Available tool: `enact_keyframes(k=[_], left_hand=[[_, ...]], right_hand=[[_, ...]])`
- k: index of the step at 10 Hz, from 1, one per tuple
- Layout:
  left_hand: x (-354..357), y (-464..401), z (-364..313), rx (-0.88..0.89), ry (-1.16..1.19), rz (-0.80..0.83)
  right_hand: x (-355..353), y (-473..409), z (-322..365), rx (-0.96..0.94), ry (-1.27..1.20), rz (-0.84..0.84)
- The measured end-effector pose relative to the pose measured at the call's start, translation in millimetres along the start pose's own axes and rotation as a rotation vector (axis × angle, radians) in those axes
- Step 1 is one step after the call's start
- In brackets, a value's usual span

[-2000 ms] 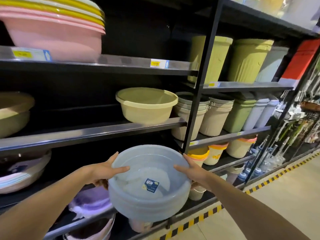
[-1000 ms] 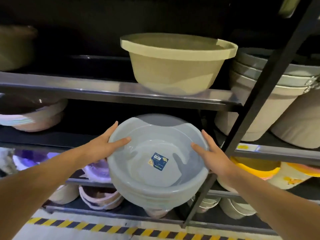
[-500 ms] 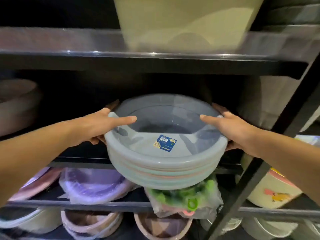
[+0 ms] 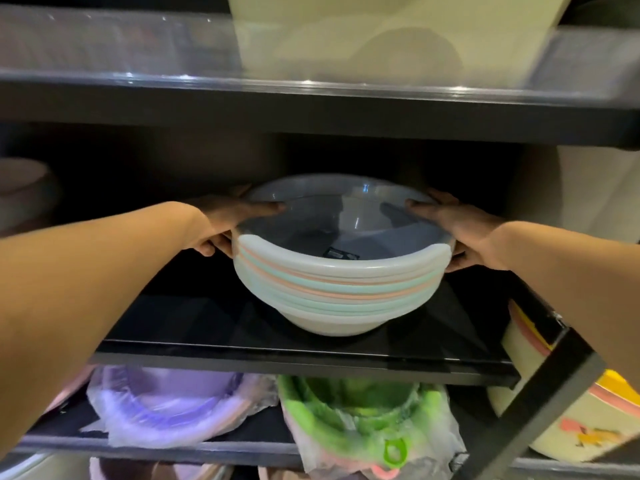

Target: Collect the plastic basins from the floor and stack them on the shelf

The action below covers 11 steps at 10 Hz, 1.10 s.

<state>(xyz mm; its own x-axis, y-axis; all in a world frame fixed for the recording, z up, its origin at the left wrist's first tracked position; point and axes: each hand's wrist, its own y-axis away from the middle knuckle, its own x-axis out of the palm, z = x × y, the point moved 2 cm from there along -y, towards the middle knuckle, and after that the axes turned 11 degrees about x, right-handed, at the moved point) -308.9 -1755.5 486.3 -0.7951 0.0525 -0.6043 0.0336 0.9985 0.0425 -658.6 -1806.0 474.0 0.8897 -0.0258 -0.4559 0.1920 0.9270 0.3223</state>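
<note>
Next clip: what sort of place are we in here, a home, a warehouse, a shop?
Most likely a shop's housewares aisle. Dark tiered shelves hold many plastic goods: the nested stack of basins between the hands, purple and green basins in plastic wrap on the tier below, and pale buckets in the next bay.

- Dim overall, with the shelf [image 4: 304, 351] bay black at the back.
- Lit from in front and above: arms and near wall of the basins [image 4: 332, 289] bright, far rim grey.
- Small white glints along the upper shelf [image 4: 173, 84] edge and inside the top basin.
- Dark shadow under the basins and behind both hands.
- Motion-smeared in the upper shelf, green bag [image 4: 367, 420] and purple bag [image 4: 162, 407].
- Bowed at the edges, forearms stretched wide by the lens.
</note>
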Motion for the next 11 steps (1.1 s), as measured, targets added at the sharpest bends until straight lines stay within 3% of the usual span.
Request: enact_keyframes(k=[2,4,7,8,9,11], left_hand=[[1,-27,-1,-0.102,0.0,-0.035],[1,-40,6,-0.075,-0.053,-0.031],[0,-21,-10,-0.101,-0.209,-0.192],[-1,3,-9,-0.047,-0.197,-0.133],[-8,50,-17,-0.12,-0.309,-0.004],[-32,163,-86,-0.145,-0.507,0.384]], right_hand=[[-1,-16,4,-0.017,0.001,0.037],[0,-24,7,-0.009,0.008,0.027],[-9,2,2,0.119,0.133,-0.168],[-11,28,-7,0.119,0.283,-0.127],[-14,77,-5,0.109,0.409,-0.038],[-35,200,36,0.073,0.737,0.191]])
